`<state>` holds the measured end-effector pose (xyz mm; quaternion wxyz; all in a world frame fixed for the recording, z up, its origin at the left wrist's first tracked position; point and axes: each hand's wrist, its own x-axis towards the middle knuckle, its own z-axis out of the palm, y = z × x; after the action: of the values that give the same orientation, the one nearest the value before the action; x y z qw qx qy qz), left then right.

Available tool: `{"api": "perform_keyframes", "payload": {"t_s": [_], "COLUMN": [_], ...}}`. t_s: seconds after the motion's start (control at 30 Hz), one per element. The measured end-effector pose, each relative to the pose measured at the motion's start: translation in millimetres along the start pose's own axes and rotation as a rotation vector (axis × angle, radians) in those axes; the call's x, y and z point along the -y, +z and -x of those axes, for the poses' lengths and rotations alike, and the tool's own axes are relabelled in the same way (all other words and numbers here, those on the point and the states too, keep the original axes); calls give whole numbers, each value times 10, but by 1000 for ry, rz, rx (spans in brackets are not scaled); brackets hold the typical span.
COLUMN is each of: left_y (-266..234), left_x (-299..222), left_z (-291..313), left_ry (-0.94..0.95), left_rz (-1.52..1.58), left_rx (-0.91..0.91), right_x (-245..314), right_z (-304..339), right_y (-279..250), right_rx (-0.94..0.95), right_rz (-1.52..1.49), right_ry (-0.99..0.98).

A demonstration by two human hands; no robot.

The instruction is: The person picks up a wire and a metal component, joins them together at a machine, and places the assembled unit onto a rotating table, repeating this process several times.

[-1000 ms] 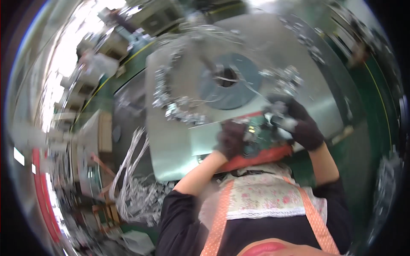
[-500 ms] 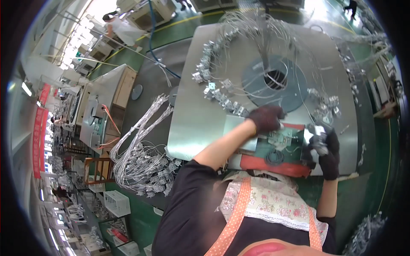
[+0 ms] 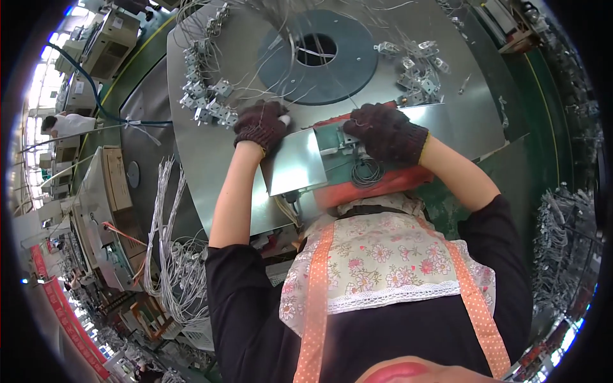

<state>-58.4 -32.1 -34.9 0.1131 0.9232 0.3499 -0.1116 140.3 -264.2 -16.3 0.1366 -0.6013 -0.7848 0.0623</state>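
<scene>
My right hand (image 3: 388, 134), in a dark knitted glove, reaches over a green-based work fixture (image 3: 332, 171). Its fingers are closed at a small metal part (image 3: 348, 144) in the fixture, and they cover some of it. A coil of thin dark cable (image 3: 367, 172) lies just below. My left hand (image 3: 262, 125), gloved alike, is curled beside the flat metal plate (image 3: 297, 163) left of the fixture. A pale tip shows at its thumb; what the fingers hold, if anything, is hidden. Close to its left sits a row of small metal boxes (image 3: 203, 105) with thin wires.
A grey disc (image 3: 274, 57) with a central hole lies on the metal table (image 3: 191, 150). More metal boxes (image 3: 421, 80) are heaped at its right. Red padding (image 3: 377, 185) edges the fixture. Bundled white wires (image 3: 163, 230) hang at the left, near a blue hose (image 3: 96, 96).
The view has shifted and turned. My right hand has moved left from the right-hand plate onto the fixture's middle. My left hand has left the fixture, moving left towards the metal boxes.
</scene>
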Motion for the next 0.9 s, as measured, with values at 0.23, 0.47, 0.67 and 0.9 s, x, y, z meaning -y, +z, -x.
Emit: {"api": "perform_keyframes", "payload": {"t_s": [0.23, 0.47, 0.67, 0.9], "left_y": [77, 163, 175, 519], "left_x": [-124, -245, -599, -1216], "left_z": [285, 379, 608, 565], "left_ry": [-9, 176, 485, 653], "left_rz": [294, 35, 46, -89], "left_rx": [-287, -820, -599, -376], "right_x": [4, 141, 216, 140], "right_z": [-28, 14, 160, 271], "right_y": [-47, 163, 396, 504], "right_rx": [158, 6, -257, -215], "right_rz": [37, 92, -87, -184], "right_ry": [6, 123, 204, 86]}}
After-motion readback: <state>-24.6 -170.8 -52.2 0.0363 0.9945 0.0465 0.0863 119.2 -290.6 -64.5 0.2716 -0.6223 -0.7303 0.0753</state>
